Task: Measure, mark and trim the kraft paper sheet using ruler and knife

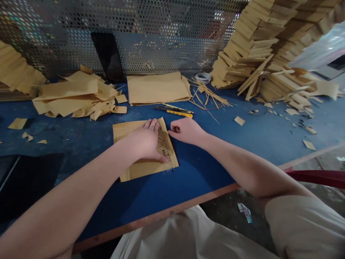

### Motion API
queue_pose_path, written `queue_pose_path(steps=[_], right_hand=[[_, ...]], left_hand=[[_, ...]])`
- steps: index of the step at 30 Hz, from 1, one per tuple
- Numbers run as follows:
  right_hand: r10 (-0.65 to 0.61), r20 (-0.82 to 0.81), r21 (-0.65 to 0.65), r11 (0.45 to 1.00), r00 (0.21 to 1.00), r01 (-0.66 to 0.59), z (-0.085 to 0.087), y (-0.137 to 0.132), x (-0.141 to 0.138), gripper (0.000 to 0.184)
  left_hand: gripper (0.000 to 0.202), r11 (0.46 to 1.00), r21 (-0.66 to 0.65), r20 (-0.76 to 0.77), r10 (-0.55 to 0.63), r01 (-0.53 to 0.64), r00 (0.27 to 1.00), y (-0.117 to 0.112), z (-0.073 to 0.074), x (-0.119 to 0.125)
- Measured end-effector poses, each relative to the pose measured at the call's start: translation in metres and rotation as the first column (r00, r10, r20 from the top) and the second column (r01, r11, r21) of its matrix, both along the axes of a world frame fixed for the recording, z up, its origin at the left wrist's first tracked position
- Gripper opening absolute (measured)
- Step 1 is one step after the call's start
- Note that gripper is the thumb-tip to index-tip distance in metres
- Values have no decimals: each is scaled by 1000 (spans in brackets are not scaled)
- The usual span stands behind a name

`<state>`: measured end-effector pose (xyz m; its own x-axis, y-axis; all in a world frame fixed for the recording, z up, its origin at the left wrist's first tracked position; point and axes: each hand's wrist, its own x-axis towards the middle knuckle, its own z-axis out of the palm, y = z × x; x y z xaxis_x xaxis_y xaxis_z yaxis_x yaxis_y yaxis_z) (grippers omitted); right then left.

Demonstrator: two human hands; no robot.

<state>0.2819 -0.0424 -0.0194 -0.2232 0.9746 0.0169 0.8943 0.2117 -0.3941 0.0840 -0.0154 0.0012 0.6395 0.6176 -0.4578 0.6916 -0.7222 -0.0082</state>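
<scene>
A sheet of folded brown paper [126, 135] lies on the blue table near its front edge. My left hand [144, 142] is spread over it, fingers and thumb pressing a clear ruler [165, 151] along the paper's right side. The ruler's lower end sticks out a little past the paper. Just off the paper's right edge, my right hand [188, 131] is closed, thumb and forefinger pinched together; whatever may be between them is hidden. Behind the right hand lie a yellow-handled cutter [179, 114] and a pen [172, 108].
Stacked brown paper [159, 88] lies at the back beside thin paper strips [208, 95] and a tape roll [203, 77]. A black phone [109, 57] leans on the perforated metal screen [161, 36]. Tall folded-paper piles [250, 43] rise at right; paper scraps [72, 93] lie left.
</scene>
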Motion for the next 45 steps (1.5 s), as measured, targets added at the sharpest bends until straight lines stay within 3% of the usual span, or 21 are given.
queue_pose_path(steps=[24, 33, 45], right_hand=[[-53, 21, -66, 996, 998, 54, 5, 3, -3, 26], [-19, 193, -170, 984, 981, 52, 15, 28, -14, 34], [-78, 237, -228, 965, 968, 133, 26, 65, -38, 28]], left_hand=[[154, 1000, -10, 11, 16, -15, 1000, -1, 3, 2], [157, 1000, 16, 28, -18, 17, 999, 1, 0, 2], [155, 1000, -16, 72, 8, -7, 997, -2, 4, 0]])
